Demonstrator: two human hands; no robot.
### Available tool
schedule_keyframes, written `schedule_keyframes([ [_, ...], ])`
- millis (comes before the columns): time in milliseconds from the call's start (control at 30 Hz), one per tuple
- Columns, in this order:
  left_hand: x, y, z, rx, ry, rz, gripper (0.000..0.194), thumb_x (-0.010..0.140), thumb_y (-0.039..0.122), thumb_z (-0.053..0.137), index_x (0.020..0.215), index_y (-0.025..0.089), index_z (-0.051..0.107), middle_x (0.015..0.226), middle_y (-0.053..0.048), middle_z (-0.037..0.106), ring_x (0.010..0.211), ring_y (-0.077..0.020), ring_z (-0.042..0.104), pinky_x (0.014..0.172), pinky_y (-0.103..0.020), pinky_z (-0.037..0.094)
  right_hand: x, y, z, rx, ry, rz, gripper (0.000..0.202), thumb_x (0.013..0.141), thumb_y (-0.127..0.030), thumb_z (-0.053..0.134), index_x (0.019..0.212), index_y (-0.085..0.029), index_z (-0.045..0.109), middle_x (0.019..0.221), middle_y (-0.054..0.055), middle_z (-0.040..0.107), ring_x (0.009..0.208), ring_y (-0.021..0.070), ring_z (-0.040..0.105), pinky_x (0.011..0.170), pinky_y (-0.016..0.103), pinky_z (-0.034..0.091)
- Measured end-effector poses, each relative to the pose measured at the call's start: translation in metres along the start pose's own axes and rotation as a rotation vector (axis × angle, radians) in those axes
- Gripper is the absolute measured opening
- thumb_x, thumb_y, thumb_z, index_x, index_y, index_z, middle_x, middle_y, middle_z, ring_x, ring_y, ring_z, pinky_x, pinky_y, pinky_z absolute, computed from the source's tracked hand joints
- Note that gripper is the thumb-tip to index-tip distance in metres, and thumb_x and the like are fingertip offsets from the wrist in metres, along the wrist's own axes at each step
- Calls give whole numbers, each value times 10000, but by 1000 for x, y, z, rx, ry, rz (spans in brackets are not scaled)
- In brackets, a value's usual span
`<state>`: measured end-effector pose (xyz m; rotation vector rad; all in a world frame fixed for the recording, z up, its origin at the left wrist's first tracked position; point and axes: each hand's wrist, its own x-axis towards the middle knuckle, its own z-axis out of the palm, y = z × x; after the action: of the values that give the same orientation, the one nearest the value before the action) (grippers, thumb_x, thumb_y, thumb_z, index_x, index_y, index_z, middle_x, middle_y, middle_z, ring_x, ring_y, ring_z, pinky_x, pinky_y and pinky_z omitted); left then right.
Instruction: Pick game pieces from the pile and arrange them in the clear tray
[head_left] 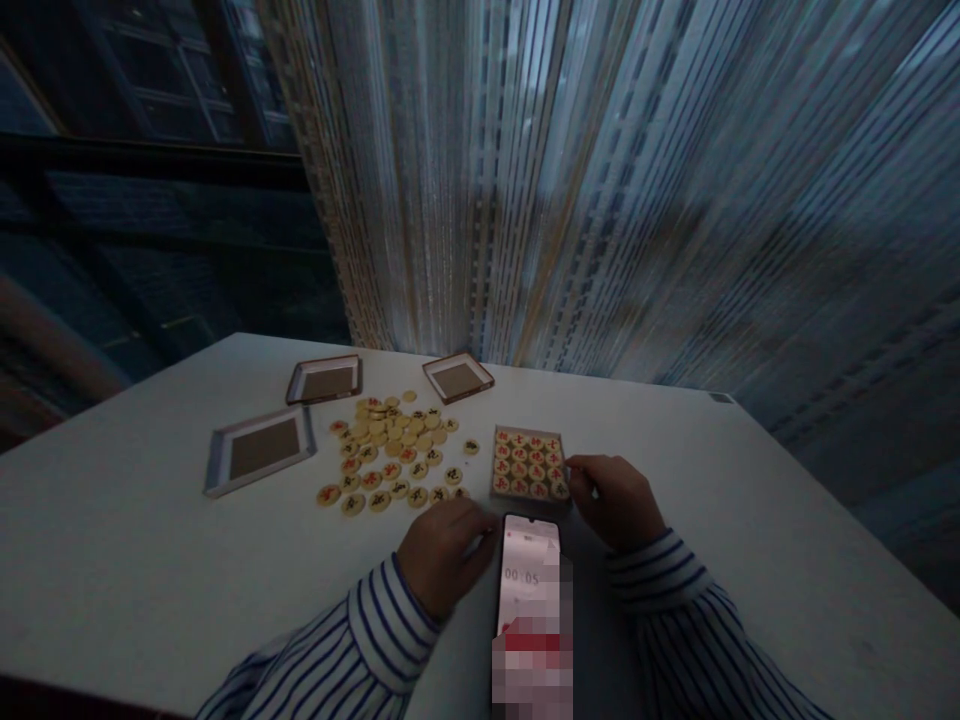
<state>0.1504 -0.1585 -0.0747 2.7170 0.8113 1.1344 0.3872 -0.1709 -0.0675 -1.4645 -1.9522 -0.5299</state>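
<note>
A small square box (531,499) holds rows of round Chinese chess pieces, mostly with red characters facing up. At its right wall is my right hand (616,500), fingers curled, with the fingertips against the box edge. My left hand (448,552) is just left of a phone (529,560) below the box, its fingers bent together; whatever may be in them is hidden. The phone lies upright to me and reads 00:05. Left of the box, loose Chinese chess pieces (391,470) are spread and partly heaped, some showing red or black characters, others blank.
Behind the loose pieces lie a brown-rimmed tray (325,360) and another shallow tray (477,362). A larger pale tray (216,465) is to their left. The white table (112,520) ends at a string curtain (465,200) and a dark window (172,190).
</note>
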Motion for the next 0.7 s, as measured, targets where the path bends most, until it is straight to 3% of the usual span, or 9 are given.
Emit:
schedule_keyframes([
  [167, -10, -8, -2, 36, 62, -17, 162, 786, 131, 447, 730, 175, 592, 611, -35, 625, 535, -127, 559, 514, -229, 451, 0, -2, -1, 11, -23, -17, 225, 803, -191, 429, 764, -160, 648, 630, 48, 664, 520, 139, 551, 541, 266, 390],
  [400, -21, -21, -18, 38, 129, -79, 114, 783, 140, 488, 765, 181, 593, 658, -28, 650, 548, -121, 582, 532, -224, 472, 2, -14, 0, 49, -60, -84, 182, 811, -193, 454, 810, -153, 632, 670, 48, 673, 541, 137, 565, 530, 254, 410],
  [700, -32, -32, -31, 34, 120, -140, 145, 792, 141, 467, 736, 180, 595, 653, -22, 637, 561, -117, 573, 547, -224, 473, 12, -40, -4, 142, -91, -99, 195, 810, -171, 424, 763, -164, 614, 588, 33, 618, 505, 123, 515, 503, 232, 374],
])
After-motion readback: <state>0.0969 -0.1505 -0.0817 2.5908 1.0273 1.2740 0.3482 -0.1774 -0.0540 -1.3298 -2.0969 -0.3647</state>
